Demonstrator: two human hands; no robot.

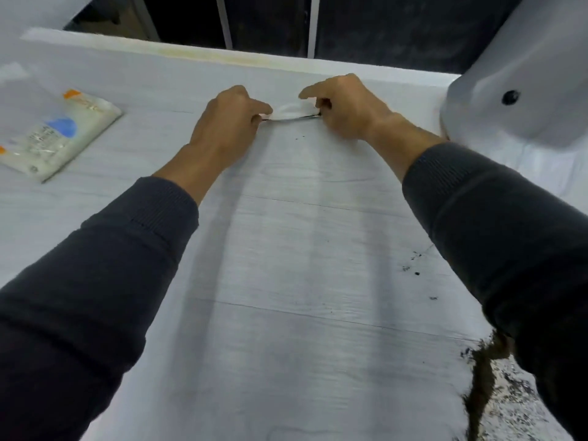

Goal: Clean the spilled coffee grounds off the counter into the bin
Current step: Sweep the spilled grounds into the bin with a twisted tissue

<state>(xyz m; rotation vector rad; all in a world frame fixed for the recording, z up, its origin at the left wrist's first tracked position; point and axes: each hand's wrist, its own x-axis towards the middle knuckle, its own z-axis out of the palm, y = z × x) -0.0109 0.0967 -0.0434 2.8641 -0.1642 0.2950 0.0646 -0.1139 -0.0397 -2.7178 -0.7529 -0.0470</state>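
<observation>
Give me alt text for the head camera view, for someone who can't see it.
Two hands, left and right, pinch a white tissue between them, low over the far part of a pale counter. Dark coffee grounds lie at the counter's near right edge, with specks beyond. A packet lies at left; a grey curved object stands at right.

The middle of the counter is bare, open for a hand to pass. On the left lies a flat packet. On the right a big grey machine base blocks the far corner. Grounds lie near right.
</observation>
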